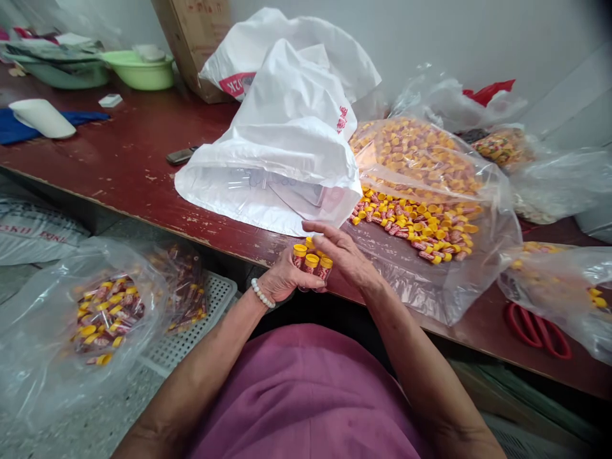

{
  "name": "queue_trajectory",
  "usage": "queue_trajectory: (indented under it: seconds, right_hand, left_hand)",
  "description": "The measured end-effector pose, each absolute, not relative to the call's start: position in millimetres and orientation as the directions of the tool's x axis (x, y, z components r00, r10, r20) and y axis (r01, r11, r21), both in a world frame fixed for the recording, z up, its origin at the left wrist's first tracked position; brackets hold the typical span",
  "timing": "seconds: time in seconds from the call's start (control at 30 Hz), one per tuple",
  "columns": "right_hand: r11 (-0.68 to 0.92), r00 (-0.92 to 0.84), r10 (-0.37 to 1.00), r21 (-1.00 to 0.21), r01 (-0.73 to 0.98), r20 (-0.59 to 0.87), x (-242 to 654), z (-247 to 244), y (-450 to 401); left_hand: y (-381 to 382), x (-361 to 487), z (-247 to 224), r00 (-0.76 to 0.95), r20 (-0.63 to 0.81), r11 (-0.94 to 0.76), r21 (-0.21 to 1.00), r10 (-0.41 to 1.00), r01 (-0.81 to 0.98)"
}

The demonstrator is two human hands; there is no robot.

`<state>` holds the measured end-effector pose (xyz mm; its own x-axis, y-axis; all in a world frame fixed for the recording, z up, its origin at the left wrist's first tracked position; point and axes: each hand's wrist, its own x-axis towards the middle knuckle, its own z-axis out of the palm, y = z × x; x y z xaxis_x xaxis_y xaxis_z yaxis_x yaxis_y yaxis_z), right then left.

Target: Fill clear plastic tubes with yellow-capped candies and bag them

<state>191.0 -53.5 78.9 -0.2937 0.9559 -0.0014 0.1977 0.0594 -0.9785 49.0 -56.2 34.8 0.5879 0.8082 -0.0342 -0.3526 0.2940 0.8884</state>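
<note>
Several small red tubes with yellow caps [311, 262] stand upright in a cluster in my left hand [282, 278], whose fingers are wrapped round them. My right hand [348, 255] is at the right side of the cluster, its fingers stretched out over and beside the yellow caps. A white sack [268, 159] lies with its mouth toward me, just beyond my hands, with clear plastic inside. To the right, a heap of yellow-capped tubes [425, 223] spills from a large clear bag [492, 236] onto the red table [143, 159].
Red-handled scissors [538, 328] lie near the table's right front edge. A clear bag of tubes [108, 312] and a white perforated basket [210, 306] are low on the left. Green bowls [143, 70], a white roll [43, 118] and a cardboard box [198, 38] are at the back.
</note>
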Motion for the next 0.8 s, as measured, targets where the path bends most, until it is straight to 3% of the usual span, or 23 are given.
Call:
queue_trajectory:
  seconds: [0.17,0.3,0.4,0.47,0.63,0.7,0.8]
  right_hand:
    - [-0.053,-0.404,0.907,-0.982,0.182,-0.124,184,64,-50]
    - [-0.213,-0.337,0.923,-0.976,-0.048,-0.185,177,50,-52]
    - [-0.293,-0.291,0.931,-0.924,-0.244,-0.219,174,43,-51]
    - [-0.266,-0.186,0.959,-0.900,-0.345,-0.212,174,35,-45]
    - [-0.014,0.216,0.967,-0.875,-0.484,-0.134,187,18,-23]
    - [0.029,0.313,0.937,-0.859,-0.511,-0.154,194,20,-23]
    - [-0.054,0.318,0.909,-0.832,-0.552,-0.270,206,27,-27]
  left_hand:
    - [-58,44,21,0.513,-0.117,0.277,0.929,0.850,-0.247]
    - [-50,43,17,0.378,-0.177,0.290,0.919,0.909,-0.267]
    - [-39,43,20,0.380,-0.181,0.285,0.928,0.907,-0.239]
    - [-32,45,23,0.412,-0.169,0.273,0.939,0.895,-0.208]
    - [-26,60,24,0.432,-0.168,0.278,0.939,0.886,-0.204]
    - [-32,61,26,0.397,-0.203,0.332,0.898,0.895,-0.288]
    - [-41,45,23,0.430,-0.217,0.428,0.759,0.876,-0.490]
